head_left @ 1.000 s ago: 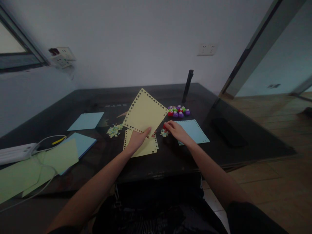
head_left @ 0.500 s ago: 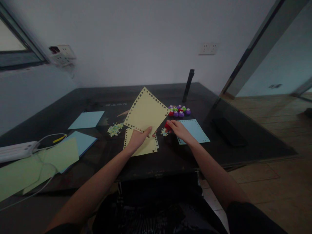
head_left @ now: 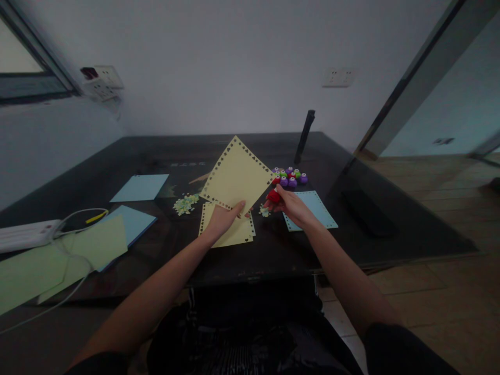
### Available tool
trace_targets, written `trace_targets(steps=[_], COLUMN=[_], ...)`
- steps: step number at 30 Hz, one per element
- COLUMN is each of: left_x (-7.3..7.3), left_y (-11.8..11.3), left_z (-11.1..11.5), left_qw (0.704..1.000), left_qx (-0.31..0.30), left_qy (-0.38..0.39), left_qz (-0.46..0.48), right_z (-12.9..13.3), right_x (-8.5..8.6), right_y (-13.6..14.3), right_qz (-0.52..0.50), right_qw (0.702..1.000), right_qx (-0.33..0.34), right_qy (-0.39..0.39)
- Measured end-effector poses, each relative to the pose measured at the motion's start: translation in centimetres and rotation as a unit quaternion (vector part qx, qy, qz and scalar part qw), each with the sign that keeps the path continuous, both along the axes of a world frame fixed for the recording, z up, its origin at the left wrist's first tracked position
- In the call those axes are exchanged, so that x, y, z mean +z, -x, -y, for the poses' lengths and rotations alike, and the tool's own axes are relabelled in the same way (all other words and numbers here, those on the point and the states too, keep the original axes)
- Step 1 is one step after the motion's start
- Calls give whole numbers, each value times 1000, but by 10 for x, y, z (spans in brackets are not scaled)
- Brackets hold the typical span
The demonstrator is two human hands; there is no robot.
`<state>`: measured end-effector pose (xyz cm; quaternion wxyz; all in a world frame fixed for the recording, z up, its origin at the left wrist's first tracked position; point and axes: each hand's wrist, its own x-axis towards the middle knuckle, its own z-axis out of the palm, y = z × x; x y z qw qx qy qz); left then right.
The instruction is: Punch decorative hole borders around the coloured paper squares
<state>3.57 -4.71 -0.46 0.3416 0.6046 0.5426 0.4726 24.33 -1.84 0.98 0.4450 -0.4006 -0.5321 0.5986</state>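
Observation:
My left hand (head_left: 224, 219) pinches a yellow sheet of paper (head_left: 237, 174) near its lower corner and holds it tilted above the table. Small shapes are punched along the sheet's edges. In my right hand (head_left: 289, 204) is a red craft punch (head_left: 274, 196), just right of the sheet's right corner and apart from it. More punched yellow sheets (head_left: 230, 240) lie under my left hand. Little paper cut-outs (head_left: 264, 210) are scattered below the punch, and a larger pile of cut-outs (head_left: 185, 204) lies to the left. Behind my right hand sit several purple, green and red punches (head_left: 292, 182).
A punched blue sheet (head_left: 318, 211) lies under my right wrist. At left are blue sheets (head_left: 139, 187), green sheets (head_left: 105, 242), and a white power strip (head_left: 29, 235) with a cable. A black phone-like slab (head_left: 367, 213) lies at right; a black stick (head_left: 304, 136) stands behind.
My right hand has turned and its fingers have loosened around the red punch, which has shifted slightly right and up. The yellow sheet stays in my left hand. The view has shifted slightly.

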Motion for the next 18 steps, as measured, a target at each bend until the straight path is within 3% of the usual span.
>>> trace_targets(steps=[4, 12, 18], left_x=[0, 2, 2], left_y=[0, 2, 3], left_z=[-1, -4, -4], left_qw=[1000, 998, 998], left_qx=[27, 30, 22], left_qy=[-4, -39, -53], left_qz=[-6, -38, -37], right_z=[1, 4, 11], right_x=[3, 6, 22], right_y=[0, 0, -5], right_qz=[-24, -5, -52], right_qw=[999, 999, 998], right_qx=[3, -30, -5], right_qy=[23, -21, -41])
